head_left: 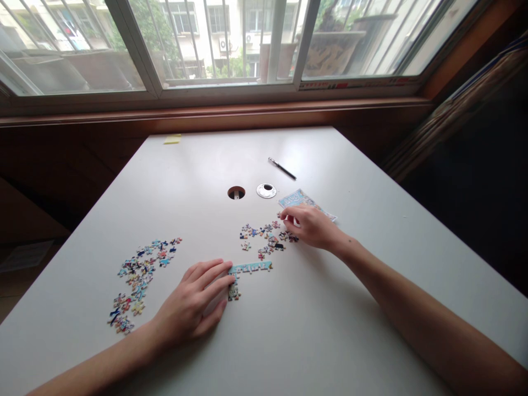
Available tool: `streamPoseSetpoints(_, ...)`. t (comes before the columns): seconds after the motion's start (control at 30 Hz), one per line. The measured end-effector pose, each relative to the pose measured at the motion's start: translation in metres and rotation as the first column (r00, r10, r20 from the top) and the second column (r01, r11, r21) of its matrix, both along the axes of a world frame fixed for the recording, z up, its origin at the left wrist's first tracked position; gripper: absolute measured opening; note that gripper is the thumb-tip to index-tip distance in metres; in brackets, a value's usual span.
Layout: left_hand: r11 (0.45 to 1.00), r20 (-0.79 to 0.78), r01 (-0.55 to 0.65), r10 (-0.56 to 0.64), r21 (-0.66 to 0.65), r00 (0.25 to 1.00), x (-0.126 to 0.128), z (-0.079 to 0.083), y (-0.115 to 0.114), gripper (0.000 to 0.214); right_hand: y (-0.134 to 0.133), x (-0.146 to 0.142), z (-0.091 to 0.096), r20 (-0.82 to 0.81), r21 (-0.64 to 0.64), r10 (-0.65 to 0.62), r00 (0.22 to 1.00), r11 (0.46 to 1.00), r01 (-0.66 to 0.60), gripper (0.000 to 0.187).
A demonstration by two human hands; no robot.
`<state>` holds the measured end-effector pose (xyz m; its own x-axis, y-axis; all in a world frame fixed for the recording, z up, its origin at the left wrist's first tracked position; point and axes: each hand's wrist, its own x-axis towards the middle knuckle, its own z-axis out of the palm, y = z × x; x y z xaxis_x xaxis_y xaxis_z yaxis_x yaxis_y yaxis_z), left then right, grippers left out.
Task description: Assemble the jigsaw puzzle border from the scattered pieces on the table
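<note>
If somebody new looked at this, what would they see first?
Probably the left hand touching the joined puzzle pieces, and the right hand by a smaller loose group, near the picture card. Then the bigger loose group on the white table's left, and the bright window beyond.

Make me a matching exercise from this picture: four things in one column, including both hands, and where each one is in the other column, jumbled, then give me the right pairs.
Things
1. Left hand
2. Right hand
3. Pen
4. Yellow paper

Places
A. Near the far left corner of the table
B. With fingertips at the corner of the joined puzzle pieces
C. Farther from the person than the picture card, beyond the metal ring
D. By the picture card, at the right end of a group of loose pieces

Right pairs: 1-B, 2-D, 3-C, 4-A
</note>
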<state>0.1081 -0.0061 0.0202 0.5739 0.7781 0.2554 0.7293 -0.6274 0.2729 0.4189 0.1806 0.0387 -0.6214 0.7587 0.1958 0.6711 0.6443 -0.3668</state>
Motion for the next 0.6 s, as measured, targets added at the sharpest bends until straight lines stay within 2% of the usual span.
streamPoseSetpoints(0.3,1.0,-0.002,-0.001,0.001,-0.01,1.0,-0.0019,-0.0023,-0.0004,0.046,-0.0006,-0.0001,0.0016,0.018,-0.007,-0.001,1.0,1.0,0.001,0.012)
streamPoseSetpoints(0.6,1.0,0.009,-0.002,0.002,0.006,1.0,0.0018,0.002,0.0001,0.042,-0.0003,0.0003,-0.0012,0.019,-0.006,0.002,1.0,1.0,-0.002,0.013)
